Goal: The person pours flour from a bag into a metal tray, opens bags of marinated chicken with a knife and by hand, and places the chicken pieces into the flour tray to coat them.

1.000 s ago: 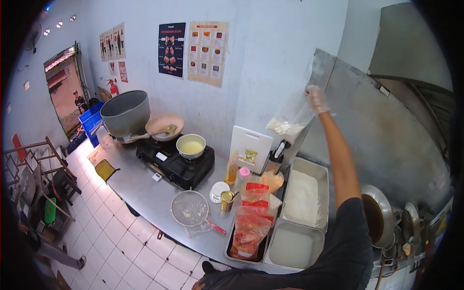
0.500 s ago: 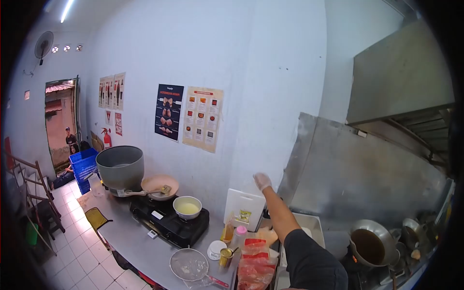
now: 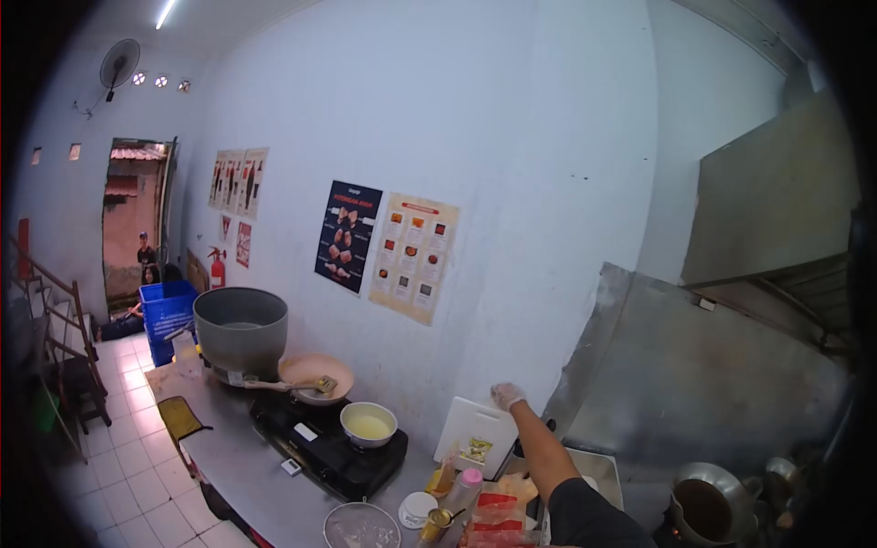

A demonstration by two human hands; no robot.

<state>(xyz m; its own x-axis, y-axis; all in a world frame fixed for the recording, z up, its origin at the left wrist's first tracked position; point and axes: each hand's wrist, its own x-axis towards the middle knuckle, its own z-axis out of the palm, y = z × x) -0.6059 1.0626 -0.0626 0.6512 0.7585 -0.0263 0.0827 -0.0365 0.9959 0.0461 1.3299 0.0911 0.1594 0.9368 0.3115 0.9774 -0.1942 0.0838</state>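
My right hand (image 3: 507, 395), in a clear thin glove, is at the top right edge of a white cutting board (image 3: 466, 423). Its fingers are bent and closed over that edge. The board leans upright against the wall, with a small green-and-yellow packet (image 3: 475, 448) at its lower front. Below the hand stand a pink-capped bottle (image 3: 464, 489), a bottle of yellowish contents (image 3: 440, 479) and red-and-clear plastic packaging (image 3: 498, 518). My left hand is out of view.
A black stove (image 3: 329, 443) carries a white bowl of pale yellow liquid (image 3: 369, 426) and a pan with a brush (image 3: 315, 376). Beside them is a big grey pot (image 3: 239, 329). A strainer (image 3: 362, 527) lies in front. At right, a wok of dark oil (image 3: 708, 502) sits over flame.
My right hand has come down from above the cutting board onto its top edge, and its fingers have closed. The view has tilted upward, so the counter sits lower in it.
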